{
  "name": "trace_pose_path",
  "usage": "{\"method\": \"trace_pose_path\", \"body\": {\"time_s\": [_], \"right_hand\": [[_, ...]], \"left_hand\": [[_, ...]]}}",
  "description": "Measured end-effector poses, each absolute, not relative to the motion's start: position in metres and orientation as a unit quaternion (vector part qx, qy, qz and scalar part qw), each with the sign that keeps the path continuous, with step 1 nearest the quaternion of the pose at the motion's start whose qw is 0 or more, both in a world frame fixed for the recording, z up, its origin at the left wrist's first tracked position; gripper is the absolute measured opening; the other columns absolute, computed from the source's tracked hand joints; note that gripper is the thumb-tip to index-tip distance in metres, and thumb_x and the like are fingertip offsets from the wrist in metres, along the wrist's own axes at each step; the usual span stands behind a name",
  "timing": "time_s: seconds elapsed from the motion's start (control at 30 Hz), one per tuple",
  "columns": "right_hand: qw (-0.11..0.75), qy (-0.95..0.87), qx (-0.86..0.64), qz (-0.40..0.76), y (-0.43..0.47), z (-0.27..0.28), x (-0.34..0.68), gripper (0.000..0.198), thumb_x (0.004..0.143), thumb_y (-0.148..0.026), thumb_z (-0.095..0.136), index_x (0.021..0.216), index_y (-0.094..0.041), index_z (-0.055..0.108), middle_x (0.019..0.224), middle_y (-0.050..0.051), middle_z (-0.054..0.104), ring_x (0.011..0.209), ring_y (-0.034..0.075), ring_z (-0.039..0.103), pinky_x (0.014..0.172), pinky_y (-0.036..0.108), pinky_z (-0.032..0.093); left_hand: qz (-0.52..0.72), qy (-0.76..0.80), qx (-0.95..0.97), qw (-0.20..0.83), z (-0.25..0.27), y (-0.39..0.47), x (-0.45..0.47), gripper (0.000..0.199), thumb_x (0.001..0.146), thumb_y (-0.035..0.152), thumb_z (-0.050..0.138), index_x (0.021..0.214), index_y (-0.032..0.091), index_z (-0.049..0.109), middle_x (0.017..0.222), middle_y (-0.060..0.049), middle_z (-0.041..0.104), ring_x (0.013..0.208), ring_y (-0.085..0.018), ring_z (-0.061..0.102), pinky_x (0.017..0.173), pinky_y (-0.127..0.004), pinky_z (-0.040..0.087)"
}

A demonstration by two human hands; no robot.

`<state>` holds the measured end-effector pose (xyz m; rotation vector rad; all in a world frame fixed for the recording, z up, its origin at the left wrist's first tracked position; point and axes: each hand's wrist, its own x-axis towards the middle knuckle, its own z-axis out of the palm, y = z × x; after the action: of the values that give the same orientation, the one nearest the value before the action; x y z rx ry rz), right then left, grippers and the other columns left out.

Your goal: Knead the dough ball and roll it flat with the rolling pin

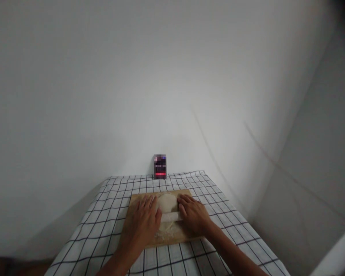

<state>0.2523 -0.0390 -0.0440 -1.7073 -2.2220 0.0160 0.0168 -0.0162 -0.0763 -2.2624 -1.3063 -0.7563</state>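
Observation:
A pale round of dough lies on a wooden board on a table. A pale rolling pin lies across the dough's near edge. My left hand presses flat on the pin's left end, fingers stretched forward. My right hand rests flat on its right end in the same way. Loose flour and dough scraps lie on the board just in front of the pin.
The table wears a white cloth with a dark grid pattern. A small dark box with a red band stands at the table's far edge against the white wall. A second wall closes in on the right.

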Motion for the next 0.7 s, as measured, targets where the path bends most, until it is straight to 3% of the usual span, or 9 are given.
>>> {"method": "trace_pose_path", "body": {"time_s": [0.3,0.5,0.7], "right_hand": [[0.179,-0.774,-0.607,0.007,-0.085,-0.054,0.251,0.051,0.110,-0.037,0.027,0.150,-0.024,0.055,0.157,0.009,0.054,0.147,0.026,0.048,0.118,0.050,0.041],[0.164,-0.789,-0.592,0.008,-0.057,-0.047,0.252,0.048,0.110,-0.036,0.028,0.148,-0.023,0.055,0.156,0.009,0.056,0.146,0.025,0.048,0.118,0.046,0.039],[0.141,-0.789,-0.598,0.023,-0.007,-0.029,0.250,0.047,0.108,-0.045,0.033,0.138,-0.021,0.061,0.142,0.012,0.065,0.135,0.028,0.057,0.105,0.044,0.048]], "left_hand": [[-0.279,-0.439,-0.831,0.197,-0.083,-0.050,0.010,0.054,0.107,0.041,0.038,0.149,0.010,0.052,0.156,-0.016,0.054,0.147,-0.032,0.048,0.116,-0.054,0.047],[-0.242,-0.468,-0.834,0.164,-0.076,-0.036,0.013,0.049,0.107,0.038,0.037,0.143,0.014,0.059,0.149,-0.016,0.062,0.140,-0.033,0.056,0.115,-0.059,0.048],[-0.188,-0.509,-0.828,0.141,-0.055,-0.011,0.015,0.044,0.106,0.031,0.038,0.139,0.014,0.062,0.146,-0.017,0.064,0.140,-0.034,0.055,0.116,-0.059,0.044]]}}
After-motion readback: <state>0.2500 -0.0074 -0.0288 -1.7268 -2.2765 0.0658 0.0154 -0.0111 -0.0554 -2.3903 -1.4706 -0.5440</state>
